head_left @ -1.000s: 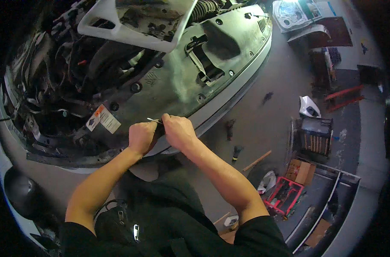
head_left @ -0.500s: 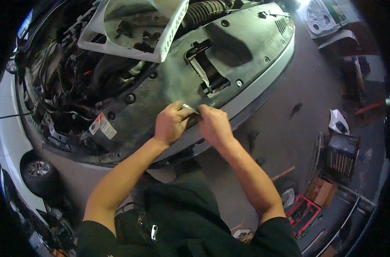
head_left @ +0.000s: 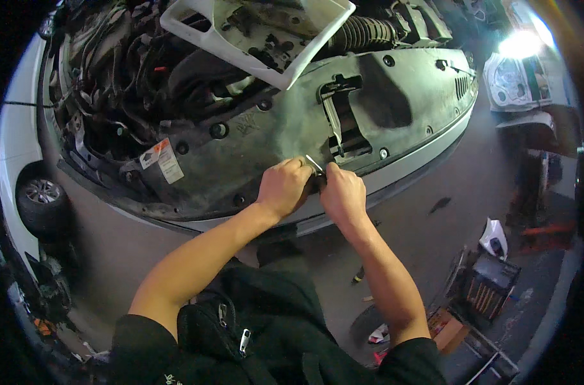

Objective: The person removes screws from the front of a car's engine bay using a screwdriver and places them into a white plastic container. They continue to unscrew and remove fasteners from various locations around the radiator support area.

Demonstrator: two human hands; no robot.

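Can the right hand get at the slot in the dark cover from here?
Likely yes: the slot lies just beyond the right hand, with nothing visible between them, though that hand seems occupied with a thin pale piece.

Both bare hands, the left (head_left: 283, 189) and the right (head_left: 344, 194), had worked their way along the front edge of the dark grey-green plastic panel (head_left: 276, 131), away from the orange-and-white paper label (head_left: 163, 160) and up beside the near corner of the black, roughly rectangular opening (head_left: 350, 123). The thin white strip (head_left: 314, 162) at their fingertips, nearly flat a second earlier, now poked up more steeply.
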